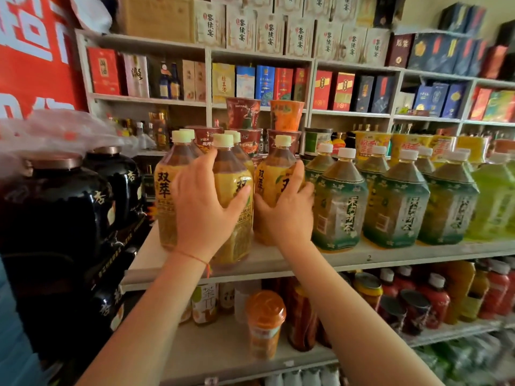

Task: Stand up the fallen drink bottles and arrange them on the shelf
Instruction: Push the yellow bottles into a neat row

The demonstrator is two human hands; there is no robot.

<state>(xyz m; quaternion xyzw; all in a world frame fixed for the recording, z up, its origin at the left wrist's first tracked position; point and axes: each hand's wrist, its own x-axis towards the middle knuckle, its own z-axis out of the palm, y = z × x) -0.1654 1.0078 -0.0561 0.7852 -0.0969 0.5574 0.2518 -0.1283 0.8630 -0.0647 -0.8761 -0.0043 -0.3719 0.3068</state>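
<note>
— Shelving runs across the whole wall, is that right?

— Yes, pale shelf boards (390, 256) in tiers. The upper tiers hold boxed liquor (323, 89) in red, blue and cream cartons. Dark ceramic jars (55, 207) with copper-coloured lids stand at the left, under a red banner (30, 57).

— And the drink bottles?

— All upright on the middle board. Three yellow-labelled tea bottles at the front: one at the left (167, 190), a middle one (231, 196), and a right one (271, 185); more caps show behind them. Just to their right stand green-labelled tea bottles (340, 201) in a row, and cup noodles (285, 115) are stacked behind. The board below carries red and orange drinks (434, 299).

— Where are the hands?

— Both arms reach up from the bottom edge. The left hand (203, 207) wraps the middle yellow bottle, fingers curled round its left side, thumb across the label; a thin red string sits on that wrist. The right hand (287, 215) grips the right yellow bottle low down, thumb on the label front, fingers round its right side, touching the nearest green bottle
</note>
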